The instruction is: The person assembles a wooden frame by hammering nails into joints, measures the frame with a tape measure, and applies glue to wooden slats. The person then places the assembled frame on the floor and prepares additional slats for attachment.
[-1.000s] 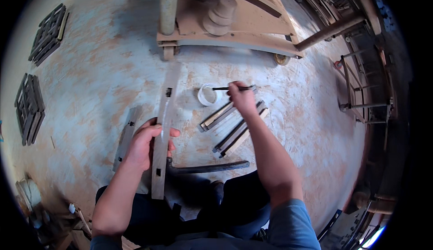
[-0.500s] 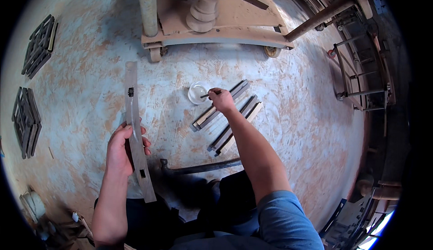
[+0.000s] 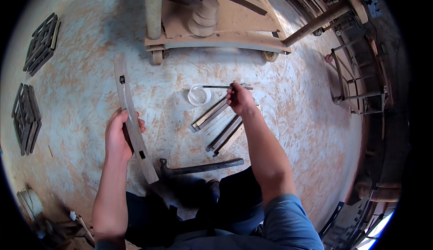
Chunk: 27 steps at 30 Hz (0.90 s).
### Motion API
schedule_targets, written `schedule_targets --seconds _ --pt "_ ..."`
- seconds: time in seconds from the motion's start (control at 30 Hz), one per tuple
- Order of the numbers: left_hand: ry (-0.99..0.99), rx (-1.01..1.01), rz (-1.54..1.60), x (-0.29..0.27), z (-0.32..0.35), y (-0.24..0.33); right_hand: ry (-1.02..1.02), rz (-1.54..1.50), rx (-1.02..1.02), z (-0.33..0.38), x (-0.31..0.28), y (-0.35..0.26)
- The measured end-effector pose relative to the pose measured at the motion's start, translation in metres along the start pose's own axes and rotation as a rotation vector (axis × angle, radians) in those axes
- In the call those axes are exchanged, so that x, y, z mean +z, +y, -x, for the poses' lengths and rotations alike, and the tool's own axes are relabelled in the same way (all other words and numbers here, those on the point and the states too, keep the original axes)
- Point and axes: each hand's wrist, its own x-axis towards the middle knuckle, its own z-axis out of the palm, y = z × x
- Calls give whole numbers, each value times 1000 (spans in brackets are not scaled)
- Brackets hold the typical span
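My left hand (image 3: 118,137) is closed around a long, slightly curved wooden slat (image 3: 131,121) with a dark slot near each end; a wet-looking streak runs along its face. My right hand (image 3: 240,100) pinches a thin dark stick (image 3: 217,87), held almost level. The stick's left end is above the far rim of a round, clear plastic tub (image 3: 208,98) with whitish contents. Below and beside my right hand lie narrow wooden strips (image 3: 210,118) in two slanting bundles, partly covered by that hand and forearm.
A hammer (image 3: 205,166) lies on the floor before my legs. Ahead stands a low wheeled cart (image 3: 243,40) bearing stacked wooden discs (image 3: 204,18). Stacked dark wooden frames (image 3: 27,119) lie at the left, and a metal rack (image 3: 356,76) stands at the right.
My right hand has lifted the stick's end out of the tub and moved right, turning the stick nearly level. My left hand has shifted the slat slightly away from me.
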Motion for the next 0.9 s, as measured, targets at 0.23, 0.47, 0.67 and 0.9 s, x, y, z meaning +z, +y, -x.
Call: schedule_targets --seconds 0.23,0.47,0.67,0.9 --pt "80 52 62 -9 -18 6 -360 -153 -173 121 67 -41" --pt "71 51 31 -4 -14 11 -497 370 -347 196 115 3" --pt "79 56 36 -1 -11 10 -566 467 -215 198 130 20" --pt "110 63 53 5 -8 11 -547 627 -208 199 136 18"
